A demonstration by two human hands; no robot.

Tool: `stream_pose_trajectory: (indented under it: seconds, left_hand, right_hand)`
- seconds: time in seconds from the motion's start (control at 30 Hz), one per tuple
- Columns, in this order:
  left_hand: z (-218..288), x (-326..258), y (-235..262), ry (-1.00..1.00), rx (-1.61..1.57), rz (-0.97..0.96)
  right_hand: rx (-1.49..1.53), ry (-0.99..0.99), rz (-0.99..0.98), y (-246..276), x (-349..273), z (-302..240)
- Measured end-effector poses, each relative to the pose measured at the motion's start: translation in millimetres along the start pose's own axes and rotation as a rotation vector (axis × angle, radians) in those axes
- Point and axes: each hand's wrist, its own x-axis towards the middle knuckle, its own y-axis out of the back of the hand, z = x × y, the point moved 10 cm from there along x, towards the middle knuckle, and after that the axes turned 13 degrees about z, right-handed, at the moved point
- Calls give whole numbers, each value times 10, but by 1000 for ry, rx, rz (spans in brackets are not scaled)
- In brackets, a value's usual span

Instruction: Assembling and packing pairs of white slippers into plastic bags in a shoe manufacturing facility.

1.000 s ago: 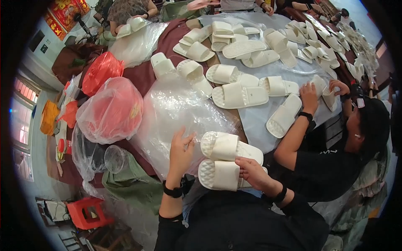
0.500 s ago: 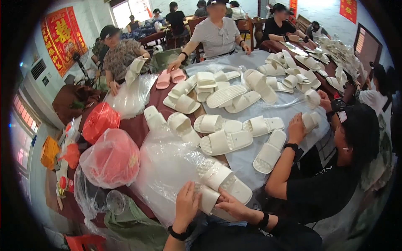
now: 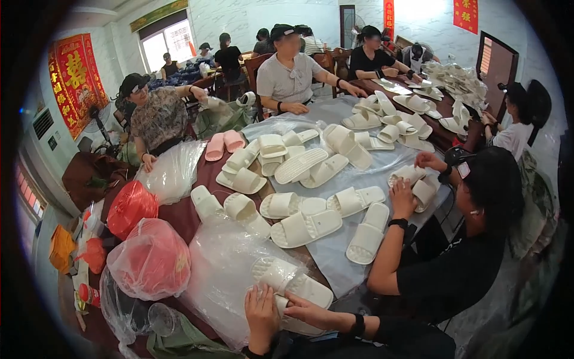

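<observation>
At the near edge of the table, my left hand (image 3: 261,314) is closed around the left side of a white slipper (image 3: 299,326). My right hand (image 3: 308,311) grips the strap side of the same slipper, fingers toward its opening. Both hands cover much of it. Just beyond lies another white slipper (image 3: 314,292), its strap partly under a clear plastic bag (image 3: 221,263). A dark band circles my right wrist.
White slippers (image 3: 306,227) lie scattered over the table, with a pink pair (image 3: 224,143) farther back. To the left sit red bundles in plastic (image 3: 149,260) and a clear cup (image 3: 163,319). A co-worker (image 3: 454,239) sits close at my right; others sit across.
My view has tilted up, while my hands stay on the slipper. The right co-worker's slippers are lower, at the table. The far-left co-worker has swung a wrapped slipper to the right.
</observation>
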Motion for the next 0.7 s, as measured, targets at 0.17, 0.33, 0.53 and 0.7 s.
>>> stream_pose_trajectory:
  seconds: [0.17,0.33,0.53,0.7]
  left_hand:
    - [41,-38,-9,-20,12,-10]
    - [38,-106,-18,-10,5,22]
    - [172,-97,32,18,-118,51]
    - [385,-96,75,-167,-176,-97]
  right_hand:
    - [198,23,-41,-19,266,149]
    - [-461,672,-10,-283,191,-309]
    - [288,78,49,-276,312,-179]
    - [564,52,177,58,291,-24]
